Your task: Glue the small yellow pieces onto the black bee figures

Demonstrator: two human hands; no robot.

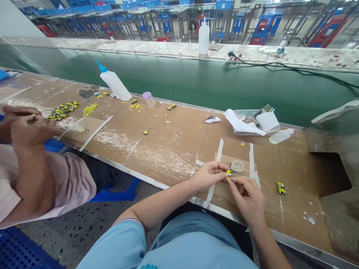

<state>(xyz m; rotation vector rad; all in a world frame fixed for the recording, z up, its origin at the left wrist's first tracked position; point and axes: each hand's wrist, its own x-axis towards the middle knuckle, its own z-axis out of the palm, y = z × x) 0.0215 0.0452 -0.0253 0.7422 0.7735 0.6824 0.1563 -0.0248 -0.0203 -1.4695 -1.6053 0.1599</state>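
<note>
Between the fingertips of my left hand [211, 175] is a small yellow-and-black piece [229, 173]. My right hand [248, 196] pinches a tiny yellow part [228, 178] right against its lower side. Just beyond my fingers, a small round clear dish [237, 166] sits on a cardboard pad, with a thin stick lying from it toward the right. White tape strips [251, 158] run along both sides of the pad. To the right of my right hand lie a few yellow-and-black pieces [281, 188].
A clear tray [252, 130] with white scraps and a small white bottle [281, 136] are at the back right. A co-worker's hands [30, 123] work at the left near piled yellow-and-black pieces [64, 110]. A blue-tipped bottle [116, 86] and purple-lidded jar [149, 99] stand by the green belt [174, 80].
</note>
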